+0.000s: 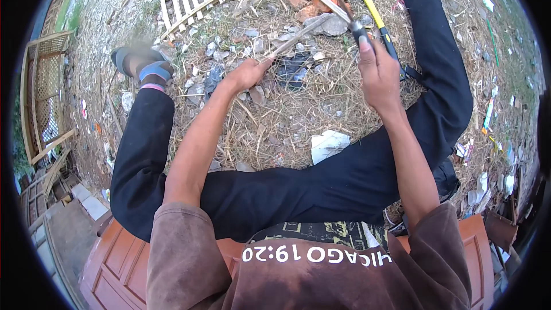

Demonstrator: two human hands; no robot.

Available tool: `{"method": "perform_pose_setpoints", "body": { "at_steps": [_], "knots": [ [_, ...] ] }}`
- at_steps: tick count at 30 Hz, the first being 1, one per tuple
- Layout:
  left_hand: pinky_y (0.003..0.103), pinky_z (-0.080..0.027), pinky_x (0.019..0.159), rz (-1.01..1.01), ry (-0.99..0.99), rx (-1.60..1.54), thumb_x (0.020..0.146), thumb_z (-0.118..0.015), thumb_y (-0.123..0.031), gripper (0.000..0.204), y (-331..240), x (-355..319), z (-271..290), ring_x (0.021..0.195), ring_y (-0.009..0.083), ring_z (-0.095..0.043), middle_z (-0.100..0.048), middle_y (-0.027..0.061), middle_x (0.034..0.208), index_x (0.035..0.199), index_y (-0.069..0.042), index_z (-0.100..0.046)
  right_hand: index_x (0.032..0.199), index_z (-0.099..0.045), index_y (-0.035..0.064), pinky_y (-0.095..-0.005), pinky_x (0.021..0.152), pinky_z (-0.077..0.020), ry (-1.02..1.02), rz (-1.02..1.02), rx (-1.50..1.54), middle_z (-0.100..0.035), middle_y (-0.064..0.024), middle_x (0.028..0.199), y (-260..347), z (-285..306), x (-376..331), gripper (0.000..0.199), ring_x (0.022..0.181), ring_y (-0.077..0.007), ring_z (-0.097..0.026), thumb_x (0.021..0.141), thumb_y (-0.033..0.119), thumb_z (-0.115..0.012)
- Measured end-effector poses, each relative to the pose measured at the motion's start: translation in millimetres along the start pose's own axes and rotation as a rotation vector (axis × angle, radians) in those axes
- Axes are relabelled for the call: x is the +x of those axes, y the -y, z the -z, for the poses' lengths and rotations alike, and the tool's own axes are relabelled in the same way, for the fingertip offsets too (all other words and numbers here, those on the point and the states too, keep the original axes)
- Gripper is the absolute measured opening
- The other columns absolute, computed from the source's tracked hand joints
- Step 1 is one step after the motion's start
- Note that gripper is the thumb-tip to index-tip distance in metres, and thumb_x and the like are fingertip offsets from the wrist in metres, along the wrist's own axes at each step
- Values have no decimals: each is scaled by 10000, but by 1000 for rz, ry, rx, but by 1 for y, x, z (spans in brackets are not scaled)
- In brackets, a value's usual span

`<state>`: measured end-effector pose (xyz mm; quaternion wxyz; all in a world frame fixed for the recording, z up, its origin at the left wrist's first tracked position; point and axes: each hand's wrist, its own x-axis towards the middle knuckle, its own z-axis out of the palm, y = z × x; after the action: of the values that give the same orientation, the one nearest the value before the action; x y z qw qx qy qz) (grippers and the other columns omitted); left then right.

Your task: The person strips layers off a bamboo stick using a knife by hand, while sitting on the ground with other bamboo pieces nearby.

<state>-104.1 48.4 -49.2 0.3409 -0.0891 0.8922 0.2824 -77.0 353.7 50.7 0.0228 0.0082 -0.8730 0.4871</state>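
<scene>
From here I see the left hand (pixel 249 74) pinching a pale wooden strip (pixel 297 37) over littered ground (pixel 272 123) — and the right hand (pixel 380 77) wrapped round a dark-handled blade (pixel 358 27), near a yellow-and-black hammer (pixel 374 12).

Two hands (pixel 248 74) (pixel 380 77), one blade (pixel 337 0), one hammer (pixel 376 14).

A slim, straight, pale-tan wooden strip (pixel 297 39) slants up and rightward from the person's left hand (pixel 251 73). In the right hand (pixel 380 74) I see a long, thin, dark-handled metal blade (pixel 344 10), leaning away leftward.
</scene>
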Motion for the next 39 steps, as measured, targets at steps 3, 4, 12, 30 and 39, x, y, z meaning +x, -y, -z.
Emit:
{"method": "perform_pose_setpoints", "body": {
  "at_steps": [3, 4, 12, 30, 39],
  "knots": [
    [355, -349, 562, 43, 144, -111, 966, -396, -639, 701, -28, -5, -2, 533, 164, -389, -427, 17, 511, 530, -94, -460, 898, -546, -14, -411, 507, -381, 60, 72, 235, -532, -151, 585, -29, 5, -6, 444, 511, -308, -535, 1020, 403, -455],
    [355, -349, 562, 28, 118, -107, 966, -396, -639, 701, -29, -6, 5, 533, 164, -389, -427, 17, 511, 530, -94, -460, 892, -544, -13, -421, 511, -382, 63, -28, 67, -528, -157, 585, -52, -6, -6, 444, 513, -315, -538, 1020, 403, -456],
    [446, -446, 944, 61, 204, -84, 944, -427, -649, 832, -12, 8, -1, 858, 331, -699, -654, 227, 905, 1002, 159, -618, 874, -559, -10, -437, 514, -383, 29, 3, 4, -520, -182, 568, -55, -10, 0, 426, 513, -370, -526, 1021, 380, -466],
    [349, -362, 542, -46, -1, -28, 974, -436, -598, 675, 5, 7, -5, 520, 159, -386, -435, 24, 530, 560, -65, -466, 865, -562, -8, -413, 488, -377, 52, -8, -222, -522, -139, 563, -59, -18, 12, 434, 480, -288, -521, 1024, 386, -469],
    [359, -442, 558, -62, -63, 14, 946, -408, -679, 728, 10, 2, 0, 502, 180, -480, -499, 40, 569, 564, -63, -478, 826, -558, -5, -393, 499, -376, 72, -102, -351, -521, -135, 576, -53, -18, 15, 442, 496, -276, -494, 1029, 375, -459]
  ]
}}
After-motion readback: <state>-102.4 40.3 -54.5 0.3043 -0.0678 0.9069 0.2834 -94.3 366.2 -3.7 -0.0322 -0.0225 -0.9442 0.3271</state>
